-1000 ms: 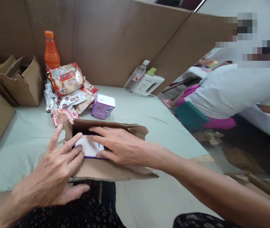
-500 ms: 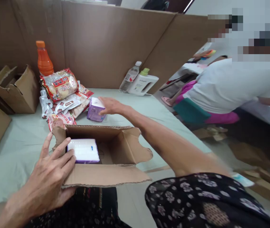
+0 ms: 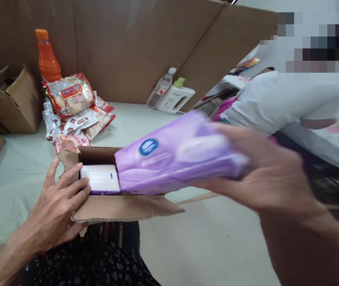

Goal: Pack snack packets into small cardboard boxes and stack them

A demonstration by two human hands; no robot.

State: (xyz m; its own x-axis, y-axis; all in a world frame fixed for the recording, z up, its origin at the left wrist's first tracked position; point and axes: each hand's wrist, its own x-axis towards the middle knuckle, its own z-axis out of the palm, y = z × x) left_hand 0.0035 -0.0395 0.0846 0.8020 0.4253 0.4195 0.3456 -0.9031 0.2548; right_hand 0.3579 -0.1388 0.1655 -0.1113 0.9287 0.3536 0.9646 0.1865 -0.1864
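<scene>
My right hand (image 3: 264,174) grips a purple tissue pack (image 3: 175,157) and holds it level over the open cardboard box (image 3: 121,208), close to the camera and blurred. One end of the pack hangs over the box's opening. Inside the box lies another purple-and-white pack (image 3: 100,179), at its left side. My left hand (image 3: 57,206) rests on the box's left corner, fingers spread, fingertips touching that inner pack.
A pile of snack packets (image 3: 70,107) and an orange bottle (image 3: 47,57) sit at the back left. Empty cardboard boxes (image 3: 11,103) stand further left. A clear bottle (image 3: 160,88) and white detergent jug (image 3: 177,97) lean by the cardboard wall. A person in white (image 3: 279,103) bends at right.
My right hand left the box, reached to the purple pack on the table, picked it up and brought it back over the box. My left hand stayed on the box.
</scene>
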